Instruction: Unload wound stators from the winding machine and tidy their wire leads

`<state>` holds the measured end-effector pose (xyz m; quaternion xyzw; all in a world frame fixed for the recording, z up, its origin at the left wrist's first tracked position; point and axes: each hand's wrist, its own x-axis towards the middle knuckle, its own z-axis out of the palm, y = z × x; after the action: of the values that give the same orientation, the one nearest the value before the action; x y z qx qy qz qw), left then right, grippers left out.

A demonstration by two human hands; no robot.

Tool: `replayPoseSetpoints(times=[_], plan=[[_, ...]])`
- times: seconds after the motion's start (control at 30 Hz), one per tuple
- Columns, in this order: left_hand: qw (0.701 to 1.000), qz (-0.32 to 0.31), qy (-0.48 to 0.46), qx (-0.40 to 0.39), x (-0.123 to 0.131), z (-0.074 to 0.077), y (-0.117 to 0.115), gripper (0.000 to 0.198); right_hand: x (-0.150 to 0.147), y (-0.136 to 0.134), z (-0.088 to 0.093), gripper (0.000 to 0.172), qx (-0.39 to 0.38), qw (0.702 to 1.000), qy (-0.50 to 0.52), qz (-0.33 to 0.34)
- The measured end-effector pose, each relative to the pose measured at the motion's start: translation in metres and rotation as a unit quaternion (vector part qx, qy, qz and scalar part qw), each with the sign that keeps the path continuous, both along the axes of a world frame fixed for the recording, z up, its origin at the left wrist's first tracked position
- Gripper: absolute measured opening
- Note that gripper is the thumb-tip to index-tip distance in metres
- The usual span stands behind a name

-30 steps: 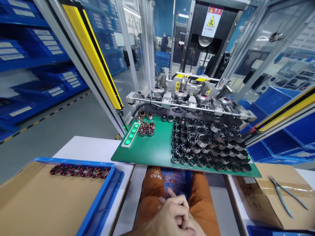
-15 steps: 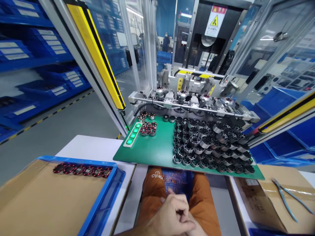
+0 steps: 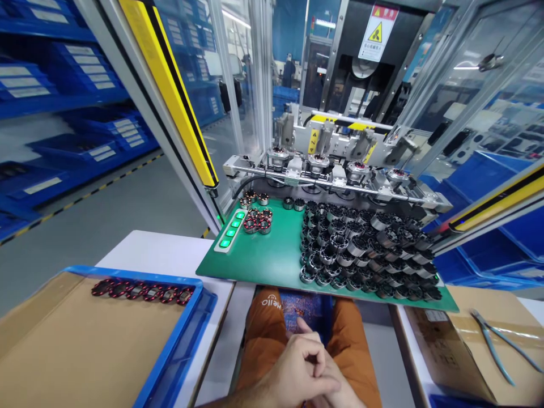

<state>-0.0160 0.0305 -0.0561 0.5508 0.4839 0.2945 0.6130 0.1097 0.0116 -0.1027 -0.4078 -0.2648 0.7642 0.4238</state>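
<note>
We see the left hand (image 3: 293, 362), fingers curled across the right hand (image 3: 338, 388); whether either grips, we can't tell. Beyond, dark metal rings (image 3: 358, 246) crowd our green board's (image 3: 255, 265) right, red-wound rings (image 3: 264, 226) far left.

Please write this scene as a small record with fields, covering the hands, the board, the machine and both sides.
Left hand: laid over the right hand
Hands' place: above the orange trousers
Green board: red-wound rings towards the left, dark rings piled at right
Buttons: four, lit green, left edge of board
Machine: four holders in a row behind the board
Left side: blue tray, six wound rings along its far edge
Right side: pliers, handles apart, on a cardboard box
</note>
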Motion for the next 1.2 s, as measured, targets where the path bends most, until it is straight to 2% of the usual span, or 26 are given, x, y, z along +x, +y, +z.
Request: replayPoseSetpoints(times=[0.13, 0.23, 0.37, 0.43, 0.5, 0.57, 0.67, 0.77, 0.9, 1.03, 1.2], plan=[[1.0, 0.009, 0.003, 0.021, -0.001, -0.006, 0.002, 0.057, -0.004, -0.003, -0.024, 0.067, -0.065, 0.997, 0.018, -0.03], [0.999, -0.004, -0.007, 0.036, -0.001, -0.01, 0.005, 0.052, -0.006, -0.002, -0.03, 0.072, -0.068, 0.996, 0.036, -0.044], [0.998, 0.012, -0.007, 0.055, -0.002, -0.005, 0.007, 0.049, -0.003, 0.005, -0.009, 0.082, -0.057, 0.997, 0.054, -0.002], [0.999, 0.024, 0.004, 0.048, -0.003, 0.0, 0.009, 0.05, -0.004, 0.009, 0.003, 0.089, -0.057, 0.996, 0.06, 0.015], [0.999, 0.027, 0.022, 0.029, -0.005, 0.004, 0.009, 0.049, -0.007, 0.01, 0.008, 0.093, -0.06, 0.996, 0.063, 0.02], [0.999, 0.031, 0.038, 0.023, -0.006, 0.006, 0.009, 0.047, -0.012, 0.006, 0.002, 0.087, -0.057, 0.996, 0.061, 0.001], [0.997, 0.045, 0.037, 0.048, -0.007, 0.003, 0.007, 0.041, -0.017, -0.003, -0.018, 0.068, -0.048, 0.996, 0.06, -0.044], [0.997, 0.048, 0.01, 0.057, -0.006, -0.002, 0.006, 0.042, -0.015, -0.008, -0.032, 0.066, -0.049, 0.996, 0.074, -0.027], [0.997, 0.055, -0.013, 0.051, -0.004, -0.005, 0.007, 0.039, -0.009, -0.001, -0.024, 0.076, -0.057, 0.994, 0.095, 0.006], [0.997, 0.061, -0.021, 0.039, -0.006, 0.001, 0.01, 0.037, -0.012, 0.005, -0.013, 0.083, -0.063, 0.993, 0.095, 0.017], [0.999, 0.02, -0.04, 0.011, -0.006, 0.005, 0.01, 0.039, -0.015, 0.001, -0.015, 0.077, -0.059, 0.993, 0.102, -0.026]])
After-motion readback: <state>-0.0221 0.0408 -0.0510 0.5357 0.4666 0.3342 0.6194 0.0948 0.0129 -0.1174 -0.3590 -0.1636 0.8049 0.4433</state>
